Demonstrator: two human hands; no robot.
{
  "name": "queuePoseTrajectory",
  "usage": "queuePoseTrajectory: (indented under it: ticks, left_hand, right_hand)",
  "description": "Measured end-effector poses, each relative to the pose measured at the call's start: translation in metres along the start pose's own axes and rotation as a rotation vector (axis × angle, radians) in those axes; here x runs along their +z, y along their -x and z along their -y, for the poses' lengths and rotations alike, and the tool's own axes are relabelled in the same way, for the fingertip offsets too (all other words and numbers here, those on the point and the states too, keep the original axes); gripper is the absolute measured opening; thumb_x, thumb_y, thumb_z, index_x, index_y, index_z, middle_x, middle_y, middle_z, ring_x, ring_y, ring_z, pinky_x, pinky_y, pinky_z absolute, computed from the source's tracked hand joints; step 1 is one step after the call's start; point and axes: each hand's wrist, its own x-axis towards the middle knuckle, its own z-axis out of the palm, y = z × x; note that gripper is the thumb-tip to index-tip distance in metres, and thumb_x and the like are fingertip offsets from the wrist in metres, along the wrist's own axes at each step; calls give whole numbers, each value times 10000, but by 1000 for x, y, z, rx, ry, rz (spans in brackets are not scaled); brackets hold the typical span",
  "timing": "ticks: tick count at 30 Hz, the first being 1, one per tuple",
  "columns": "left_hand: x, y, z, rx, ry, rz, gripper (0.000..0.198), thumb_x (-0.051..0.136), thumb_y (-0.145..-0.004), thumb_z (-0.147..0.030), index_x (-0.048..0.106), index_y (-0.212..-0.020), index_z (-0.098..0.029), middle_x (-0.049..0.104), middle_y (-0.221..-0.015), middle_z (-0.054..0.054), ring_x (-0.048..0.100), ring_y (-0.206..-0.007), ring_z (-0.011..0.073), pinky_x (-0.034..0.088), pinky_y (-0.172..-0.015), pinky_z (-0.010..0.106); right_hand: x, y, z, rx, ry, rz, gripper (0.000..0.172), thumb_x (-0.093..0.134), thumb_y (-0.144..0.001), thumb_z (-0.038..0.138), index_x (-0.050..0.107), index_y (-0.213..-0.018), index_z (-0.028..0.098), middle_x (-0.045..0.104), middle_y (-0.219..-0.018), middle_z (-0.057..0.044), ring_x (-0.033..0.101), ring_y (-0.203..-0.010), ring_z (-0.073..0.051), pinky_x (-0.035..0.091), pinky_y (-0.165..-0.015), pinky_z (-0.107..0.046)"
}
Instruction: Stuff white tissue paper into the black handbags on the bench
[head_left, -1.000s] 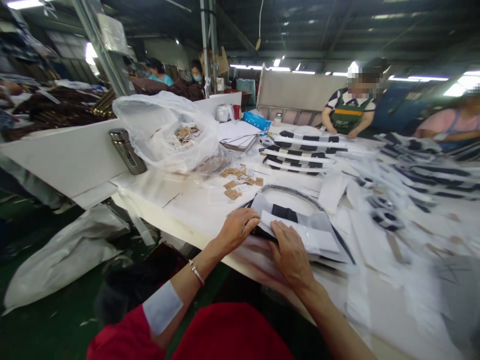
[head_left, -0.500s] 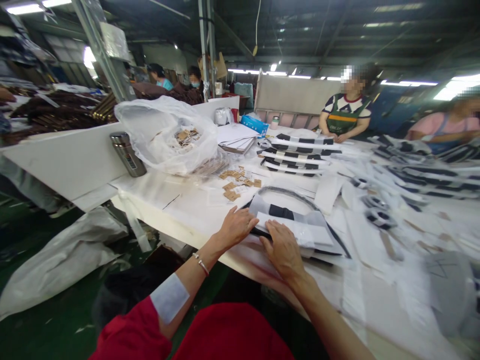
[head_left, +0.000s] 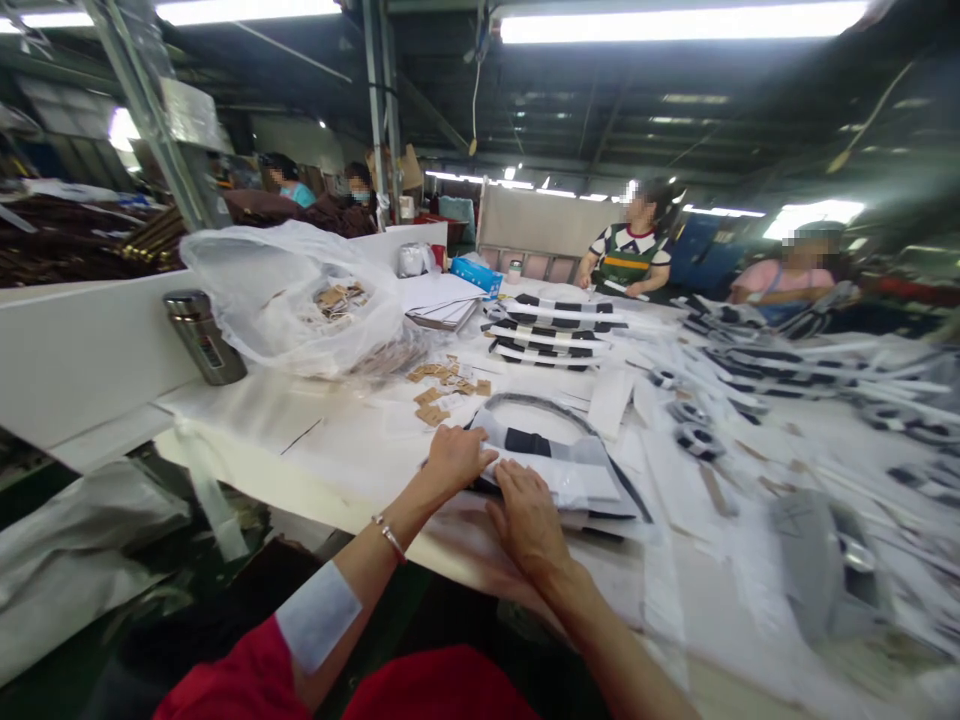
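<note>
On the table in front of me lies a flat black, grey and white bag-like item (head_left: 527, 442) with a looped dark band (head_left: 555, 402) at its far side. A folded white paper strip (head_left: 577, 478) lies across it. My left hand (head_left: 457, 460) is at the strip's left end, fingers bent and pressed together over its edge; the fingertips are partly hidden. Close beside it, my right hand (head_left: 527, 510) rests with its fingers stretched out on the strip's near edge. Small brown tags (head_left: 442, 385) are scattered just beyond my left hand.
A clear plastic bag (head_left: 285, 310) of tags and a steel flask (head_left: 206, 340) stand at the left. Black-and-white pieces (head_left: 555, 330) are stacked farther back. A grey tape dispenser (head_left: 817, 565) sits at right. Two co-workers (head_left: 630, 255) stand across the table.
My view has turned right and tilted up, so the scene sits farther left and lower. My left fingers look more closed at the strip's edge; my right hand stays on the strip.
</note>
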Motion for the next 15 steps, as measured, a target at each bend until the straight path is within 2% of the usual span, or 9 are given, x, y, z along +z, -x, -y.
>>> queuePoseTrajectory:
  ticks: [4, 6, 8, 12, 15]
  left_hand:
    - [-1, -9, -6, -3, -39, 22, 392, 617, -836, -350, 659, -1175, -159, 745, -993, 144, 673, -1025, 328, 472, -910, 430]
    - [1, -8, -6, 2, -40, 23, 436, 597, -835, -297, 611, -1240, -136, 741, -993, 142, 672, -1013, 318, 478, -890, 415]
    - [3, -6, -5, 1, -33, 23, 464, 570, -846, -272, 564, -1284, -117, 736, -1004, 137, 667, -1014, 303, 476, -885, 401]
    - [5, -5, -4, -65, 20, 81, 492, 499, -899, -359, 504, -1323, -109, 719, -1060, 142, 647, -1057, 305, 452, -926, 411]
    - [9, -9, -3, -105, 114, 114, 586, 511, -875, -454, 469, -1356, -121, 708, -1079, 140, 638, -1071, 321, 439, -933, 415]
  right_hand:
    - [-31, -12, -23, -49, -74, 62, 455, 651, -848, 270, 598, -1293, 188, 623, -1355, -123, 553, -1275, -274, 429, -1083, -467]
    - [-49, -16, -43, -5, -37, 5, 475, 655, -859, 335, 588, -1311, 203, 610, -1372, -123, 539, -1292, -277, 423, -1084, -475]
    - [-63, -14, -64, 101, 47, -42, 522, 656, -863, 395, 570, -1333, 186, 596, -1385, -139, 529, -1300, -294, 412, -1089, -487]
    - [-65, 1, -87, 298, 119, 63, 508, 601, -896, 483, 610, -1289, 161, 656, -1297, -147, 600, -1206, -310, 445, -1049, -466]
    - [-56, 9, -88, 332, 117, 85, 476, 567, -916, 501, 630, -1269, 188, 675, -1269, -130, 612, -1181, -314, 447, -1032, -463]
